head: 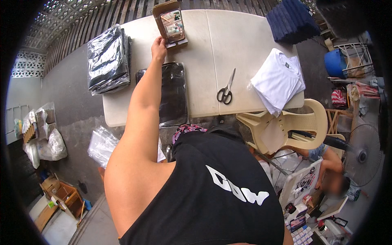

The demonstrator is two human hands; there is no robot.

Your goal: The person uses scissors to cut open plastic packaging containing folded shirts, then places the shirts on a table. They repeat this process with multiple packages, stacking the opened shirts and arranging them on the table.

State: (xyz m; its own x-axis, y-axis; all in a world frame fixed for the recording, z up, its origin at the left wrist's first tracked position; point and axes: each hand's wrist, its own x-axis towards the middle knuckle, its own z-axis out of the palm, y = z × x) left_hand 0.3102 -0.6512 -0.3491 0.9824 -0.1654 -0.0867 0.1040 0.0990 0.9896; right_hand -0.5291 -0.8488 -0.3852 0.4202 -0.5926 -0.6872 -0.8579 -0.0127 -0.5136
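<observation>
My left hand reaches over a white folding table and grips the lower left edge of a cardboard stand. A smartphone leans upright in that stand, its screen lit. Under my forearm lies a dark folded garment in a clear plastic bag. Left of it sits a stack of bagged dark garments. Black-handled scissors rest right of the table's centre seam. Folded white T-shirts lie at the right edge, partly over plastic. My right hand is out of view.
A stack of navy cloth stands at the far right corner. Against the table's near right side is a beige plastic chair. Behind it are a fan and another person. Clear plastic bags hang low at left.
</observation>
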